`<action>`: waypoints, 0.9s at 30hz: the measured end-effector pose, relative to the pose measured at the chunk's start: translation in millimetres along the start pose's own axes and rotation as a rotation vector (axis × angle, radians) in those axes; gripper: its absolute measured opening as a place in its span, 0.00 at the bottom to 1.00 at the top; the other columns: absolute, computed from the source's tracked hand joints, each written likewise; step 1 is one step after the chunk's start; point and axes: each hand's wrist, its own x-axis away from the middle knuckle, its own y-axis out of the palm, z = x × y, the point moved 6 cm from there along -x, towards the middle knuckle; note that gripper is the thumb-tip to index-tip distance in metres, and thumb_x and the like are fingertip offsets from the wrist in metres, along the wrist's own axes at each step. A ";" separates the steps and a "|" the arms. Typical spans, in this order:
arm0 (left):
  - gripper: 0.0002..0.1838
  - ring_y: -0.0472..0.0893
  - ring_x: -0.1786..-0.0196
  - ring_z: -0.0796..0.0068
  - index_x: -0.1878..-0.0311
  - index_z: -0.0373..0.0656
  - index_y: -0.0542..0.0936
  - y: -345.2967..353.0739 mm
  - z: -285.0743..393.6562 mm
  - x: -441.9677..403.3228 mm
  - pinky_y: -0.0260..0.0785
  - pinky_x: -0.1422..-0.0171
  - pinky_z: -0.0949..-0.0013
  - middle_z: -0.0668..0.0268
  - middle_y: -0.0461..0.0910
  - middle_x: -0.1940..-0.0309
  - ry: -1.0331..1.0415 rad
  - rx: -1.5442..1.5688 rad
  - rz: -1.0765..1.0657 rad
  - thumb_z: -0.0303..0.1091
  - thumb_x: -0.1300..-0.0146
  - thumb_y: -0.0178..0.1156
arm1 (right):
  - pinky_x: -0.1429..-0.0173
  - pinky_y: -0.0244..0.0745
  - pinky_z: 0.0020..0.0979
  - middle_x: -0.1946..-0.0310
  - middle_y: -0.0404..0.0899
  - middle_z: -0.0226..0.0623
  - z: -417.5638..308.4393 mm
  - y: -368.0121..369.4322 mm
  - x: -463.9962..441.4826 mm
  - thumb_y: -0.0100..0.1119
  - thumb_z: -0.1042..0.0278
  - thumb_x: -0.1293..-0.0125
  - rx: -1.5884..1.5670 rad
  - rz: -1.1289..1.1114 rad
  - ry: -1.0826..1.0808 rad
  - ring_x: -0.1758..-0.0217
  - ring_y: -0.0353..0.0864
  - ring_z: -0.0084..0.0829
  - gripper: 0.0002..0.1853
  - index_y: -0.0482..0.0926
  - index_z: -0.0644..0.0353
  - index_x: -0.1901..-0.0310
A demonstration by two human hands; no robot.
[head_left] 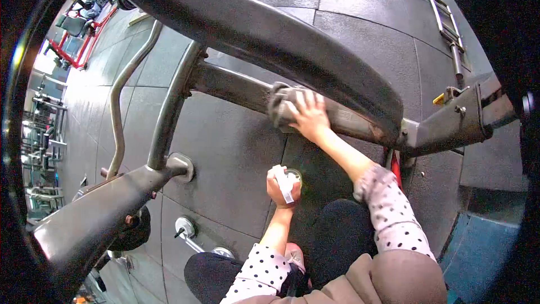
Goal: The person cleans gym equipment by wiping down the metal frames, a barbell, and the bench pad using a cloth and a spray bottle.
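My right hand (310, 117) presses a bunched grey cloth (277, 103) against the lower metal beam (230, 85) of a gym machine. Its fingers curve over the cloth and the beam, and part of the cloth is blurred. Lower down, in front of my knees, my left hand (275, 191) is closed around a spray bottle with a white trigger head (286, 184). The bottle's clear body shows only in part beside the fingers. Above the right hand arches the machine's thick dark curved frame (292, 28).
A bent metal bar (116, 101) and an upright post (174, 107) rise on the left. Below them lies a weight plate (184, 227) with a bar. A blue box-like edge (478, 253) is at the lower right. Dark rubber tiles (225, 152) cover the floor.
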 end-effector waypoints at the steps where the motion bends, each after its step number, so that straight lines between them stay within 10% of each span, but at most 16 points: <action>1: 0.30 0.76 0.56 0.54 0.57 0.41 0.75 -2.2 5.7 -2.6 0.68 0.49 0.57 0.58 0.75 0.62 0.021 -0.041 -0.006 0.62 0.48 0.57 | 0.30 0.43 0.60 0.32 0.56 0.47 -13.0 5.6 -17.8 0.55 0.38 0.42 0.026 0.003 -0.032 0.27 0.48 0.53 0.38 0.62 0.45 0.33; 16: 0.32 0.78 0.60 0.62 0.53 0.39 0.69 -2.3 3.1 -4.7 0.70 0.53 0.62 0.59 0.77 0.62 0.048 0.097 -0.025 0.58 0.48 0.61 | 0.39 0.65 0.45 0.39 0.66 0.41 75.4 -47.1 67.1 0.62 0.34 0.51 -0.272 -0.225 0.408 0.36 0.66 0.43 0.45 0.59 0.38 0.31; 23: 0.36 0.78 0.60 0.58 0.55 0.39 0.68 -1.0 3.7 -5.9 0.70 0.55 0.60 0.58 0.76 0.63 0.076 0.119 -0.042 0.67 0.47 0.57 | 0.34 0.63 0.42 0.38 0.70 0.42 70.2 -67.5 119.1 0.51 0.69 0.41 -0.023 0.257 0.056 0.35 0.68 0.41 0.23 0.75 0.50 0.42; 27: 0.33 0.77 0.60 0.55 0.55 0.39 0.68 -1.6 6.1 -10.3 0.69 0.55 0.59 0.58 0.74 0.64 0.113 0.160 -0.091 0.64 0.45 0.57 | 0.39 0.70 0.43 0.44 0.76 0.41 67.3 -87.2 151.5 0.48 0.73 0.44 -0.171 0.307 0.057 0.40 0.74 0.41 0.21 0.78 0.50 0.48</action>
